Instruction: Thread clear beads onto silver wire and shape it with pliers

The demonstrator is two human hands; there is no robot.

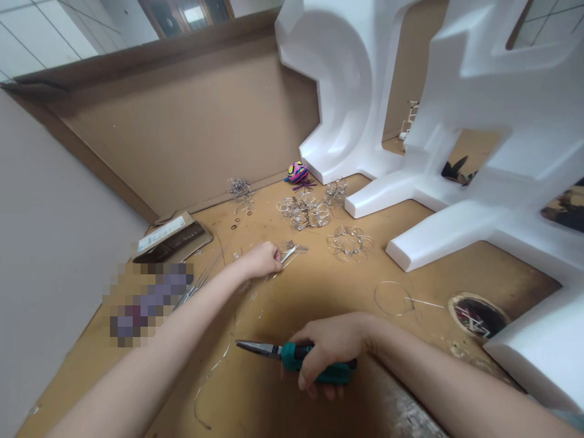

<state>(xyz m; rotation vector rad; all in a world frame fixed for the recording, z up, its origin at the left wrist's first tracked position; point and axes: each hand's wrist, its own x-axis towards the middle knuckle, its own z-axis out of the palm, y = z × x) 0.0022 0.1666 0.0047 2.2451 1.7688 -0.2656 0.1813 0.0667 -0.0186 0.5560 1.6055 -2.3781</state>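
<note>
My right hand [328, 356] grips the teal handles of a pair of needle-nose pliers [292, 354], with the steel jaws pointing left and touching nothing. My left hand [262, 260] rests on the brown board [283, 298], curled around thin silver wire [287, 252] that seems to run out past the fingers. More loose wire [214, 365] lies below my left forearm. Several wire flower shapes lie ahead of my hands, the nearest [350, 243] to the right of my left hand.
A pink patterned toy [298, 173] and a wire tangle [240, 190] lie near the back wall. Large white foam letter shapes [438, 207] stand at right. A wire ring [392, 298] and a dark round hole [477, 316] lie right. A flattened cardboard box [171, 240] lies left.
</note>
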